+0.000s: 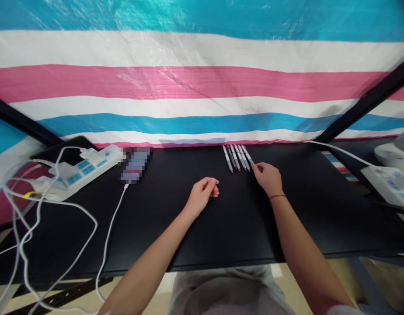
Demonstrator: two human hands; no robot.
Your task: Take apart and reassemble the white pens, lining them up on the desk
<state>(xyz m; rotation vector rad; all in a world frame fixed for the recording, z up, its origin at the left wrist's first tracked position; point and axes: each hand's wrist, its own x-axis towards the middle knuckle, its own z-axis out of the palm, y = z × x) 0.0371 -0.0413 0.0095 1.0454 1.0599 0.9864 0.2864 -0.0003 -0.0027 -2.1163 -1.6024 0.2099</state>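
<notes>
Several white-and-grey pens (235,158) lie side by side in a row on the black tabletop (235,227), slightly slanted, close to its far edge. At the right end of that row, my right hand (268,177) pinches the near end of the rightmost pen (247,154) between thumb and fingers. The pen's tip is hidden by the fingers. My left hand (204,194) rests on the table, left of and nearer than the pens. Its fingers are curled with the thumb over them, and nothing shows in them.
A phone (136,164), partly pixelated, lies at left on a white charging cable (110,232). Beside it is a white power strip (80,173) with plugs and tangled cords. Another power strip (392,183) sits at far right. Striped plastic sheeting (202,83) hangs behind the table.
</notes>
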